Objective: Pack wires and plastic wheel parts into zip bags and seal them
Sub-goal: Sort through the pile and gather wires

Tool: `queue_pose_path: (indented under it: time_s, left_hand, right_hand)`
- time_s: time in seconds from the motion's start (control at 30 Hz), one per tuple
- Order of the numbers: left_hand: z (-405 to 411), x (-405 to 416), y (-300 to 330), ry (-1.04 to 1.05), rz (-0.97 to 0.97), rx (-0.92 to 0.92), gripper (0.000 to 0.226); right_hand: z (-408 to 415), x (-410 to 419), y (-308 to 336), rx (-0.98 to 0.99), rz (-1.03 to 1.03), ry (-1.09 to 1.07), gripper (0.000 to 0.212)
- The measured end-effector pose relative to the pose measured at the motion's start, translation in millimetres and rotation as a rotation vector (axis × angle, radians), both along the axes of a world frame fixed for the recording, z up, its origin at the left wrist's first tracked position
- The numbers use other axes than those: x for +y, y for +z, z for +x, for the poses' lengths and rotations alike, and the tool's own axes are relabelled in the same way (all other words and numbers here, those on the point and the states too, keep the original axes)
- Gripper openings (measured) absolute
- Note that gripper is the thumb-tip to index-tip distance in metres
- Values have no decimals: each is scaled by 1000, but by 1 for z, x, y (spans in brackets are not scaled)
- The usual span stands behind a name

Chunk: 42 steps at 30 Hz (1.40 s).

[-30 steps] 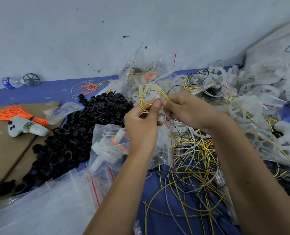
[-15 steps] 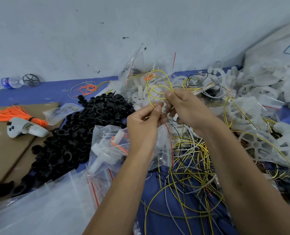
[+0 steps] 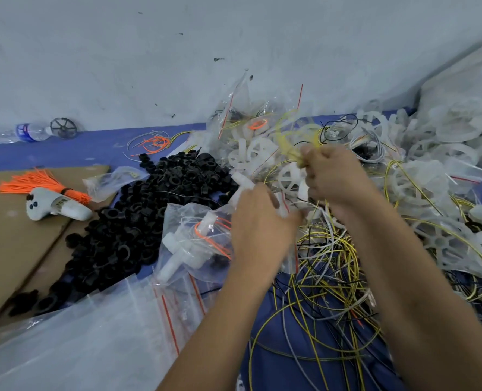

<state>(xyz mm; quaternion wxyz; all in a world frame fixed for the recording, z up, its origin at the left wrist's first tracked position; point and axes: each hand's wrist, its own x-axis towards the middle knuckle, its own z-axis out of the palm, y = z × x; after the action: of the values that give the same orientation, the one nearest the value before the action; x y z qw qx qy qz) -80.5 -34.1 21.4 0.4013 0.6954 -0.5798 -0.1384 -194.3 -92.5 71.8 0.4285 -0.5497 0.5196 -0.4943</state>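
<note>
Your right hand (image 3: 335, 176) pinching a blurred coil of yellow wire (image 3: 287, 142) at its fingertips, your left hand (image 3: 259, 224) below-left, grip too blurred to tell, zip bag (image 3: 194, 244) just left of it

Right hand (image 3: 332, 176) pinching blurred yellow wire (image 3: 286, 142); left hand (image 3: 259, 221) gripping clear zip bag (image 3: 290, 258), above tangled wires (image 3: 330, 292)

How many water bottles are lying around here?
1. A single water bottle lies on its side at the far left against the wall, beside a dark wheel. Others could be hidden under the piles.
</note>
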Motion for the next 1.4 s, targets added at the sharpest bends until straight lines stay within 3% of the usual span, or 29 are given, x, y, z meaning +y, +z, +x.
queue_pose_path:
  time_s: [0.1,0.17,0.27,0.33,0.53,0.67,0.83,1.03,1.17,1.4]
  left_hand:
    - [-6,6,-9,-61,62,-214,42]
    - [-6,7,-11,-88,66,-251,30]
    - [1,6,-5,-124,33,-132,6]
    - [8,2,-1,-108,97,-3,16]
    - [33,-7,14,-140,241,734,15]
    - [51,-5,25,-199,335,644,20]
    - [61,-4,24,-274,419,545,24]
    - [62,-2,29,-284,432,592,24]
    - [67,-3,34,-207,348,608,21]
    - [81,-4,40,-104,98,473,15]
  right_hand:
    - [-6,-2,10,-716,127,61,40]
    - [-8,-3,12,-988,116,53,43]
    - [-8,-5,11,-1176,64,22,45]
    - [-6,-4,10,-1240,33,2,44]
    - [4,7,15,-1616,49,74,43]
    - [6,21,35,-1818,35,192,34]
    - [5,36,59,-1854,-76,298,20]
    - [6,23,44,-1733,-104,168,41]
    - [7,15,27,-1542,-119,98,45]
    - [0,12,24,-1082,-310,-114,40]
